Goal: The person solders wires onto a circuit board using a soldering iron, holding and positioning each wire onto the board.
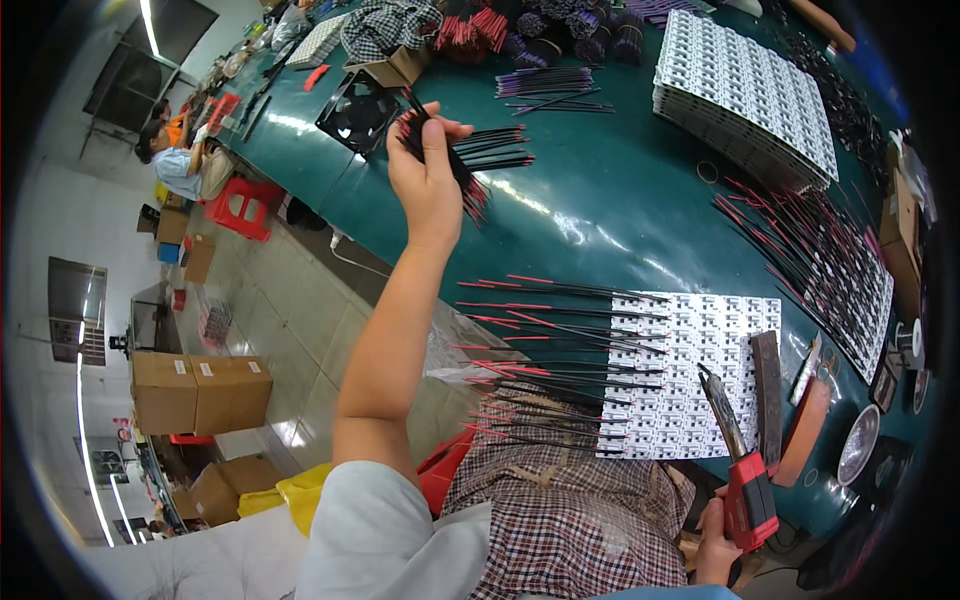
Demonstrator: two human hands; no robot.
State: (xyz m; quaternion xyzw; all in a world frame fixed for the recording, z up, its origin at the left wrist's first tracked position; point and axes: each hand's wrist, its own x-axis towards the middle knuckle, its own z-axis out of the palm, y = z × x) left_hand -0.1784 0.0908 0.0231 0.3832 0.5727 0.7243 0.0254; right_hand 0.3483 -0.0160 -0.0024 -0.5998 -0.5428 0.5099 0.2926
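My left hand (428,185) is closed round a bundle of thin black wires with red ends (466,182), held over the table beside a black square fan (358,114). More black-and-purple wires (495,148) stick out to the right of my fingers; whether they are held or lie on the table I cannot tell. Low at the right, my right hand (716,545) grips a red and black soldering gun (751,500). The gun's tip lies over a white circuit board panel (690,375). Several black wires with red ends (540,340) run out from this panel's left side.
A tall stack of white panels (745,95) stands at the far right. Near it, a panel under loose wires (850,270) lies at the right edge. A dark metal bar (767,395) rests on the near panel's right side. Wire bundles (550,40) line the back; co-workers (178,160) sit far left.
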